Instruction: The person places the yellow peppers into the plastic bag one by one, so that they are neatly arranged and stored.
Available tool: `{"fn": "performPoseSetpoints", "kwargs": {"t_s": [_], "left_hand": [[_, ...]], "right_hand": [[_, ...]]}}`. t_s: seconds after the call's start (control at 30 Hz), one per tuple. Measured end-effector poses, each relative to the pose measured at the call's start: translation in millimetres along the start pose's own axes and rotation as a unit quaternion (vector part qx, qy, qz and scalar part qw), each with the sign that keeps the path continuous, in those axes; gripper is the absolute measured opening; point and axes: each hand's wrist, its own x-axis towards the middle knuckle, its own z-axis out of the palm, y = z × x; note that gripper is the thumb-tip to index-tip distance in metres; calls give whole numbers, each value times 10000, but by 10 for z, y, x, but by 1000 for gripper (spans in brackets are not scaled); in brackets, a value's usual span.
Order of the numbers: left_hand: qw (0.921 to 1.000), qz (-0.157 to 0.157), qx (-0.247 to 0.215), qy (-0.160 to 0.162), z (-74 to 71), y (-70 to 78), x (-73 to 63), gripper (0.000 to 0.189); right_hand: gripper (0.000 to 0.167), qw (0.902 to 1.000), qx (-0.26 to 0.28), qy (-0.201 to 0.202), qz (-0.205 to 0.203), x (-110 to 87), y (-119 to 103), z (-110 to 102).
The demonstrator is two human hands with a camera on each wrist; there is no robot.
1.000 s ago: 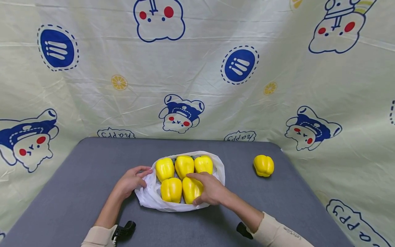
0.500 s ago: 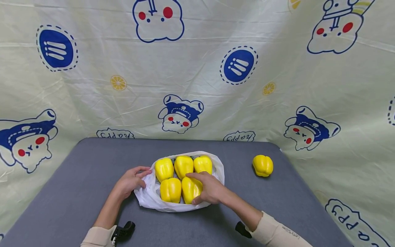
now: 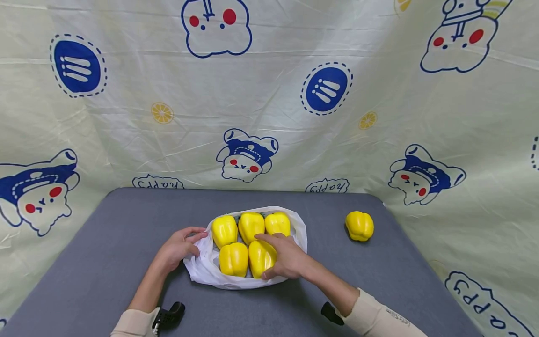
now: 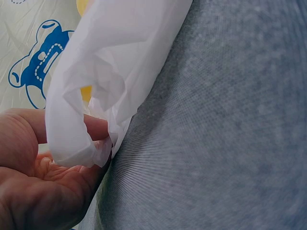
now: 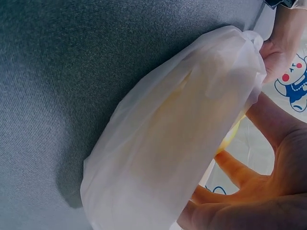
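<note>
A white plastic bag (image 3: 202, 271) lies on the table with its mouth spread wide, and several yellow bell peppers sit in it in two rows. My left hand (image 3: 178, 249) holds the bag's left edge; in the left wrist view a loop of the plastic (image 4: 67, 115) passes between thumb and fingers. My right hand (image 3: 287, 257) reaches over the right rim and grips the front right bell pepper (image 3: 262, 258), thumb on its near side and fingers on its far side. The right wrist view shows the bag's wall (image 5: 158, 143) hiding most of that pepper.
Another yellow bell pepper (image 3: 360, 226) lies alone on the grey table (image 3: 126, 234), to the right of the bag. A white printed curtain (image 3: 269, 93) hangs behind the table and along its sides.
</note>
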Motion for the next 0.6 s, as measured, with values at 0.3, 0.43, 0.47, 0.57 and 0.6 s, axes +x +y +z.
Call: {"fn": "performPoseSetpoints", "kwargs": {"t_s": [0.3,0.43,0.47,0.57,0.6], "left_hand": [[10000,11,-31,6,4,-5,9,68],[10000,-2,-54,-3,6,-1,12,67],[10000,-9,-48,-1,6,-2,14,67],[10000,-46,-50,17,9,3,14,67],[10000,-44,-23,17,10,6,13,67]], "right_hand": [[89,9996,76,268,17,-30,-20,-129],[89,9988,109,462,113,-56,-14,-209],[89,9985,126,508,140,-60,-11,-229],[88,9973,165,692,188,-80,0,-291],[88,9969,179,743,200,-87,5,-312]]}}
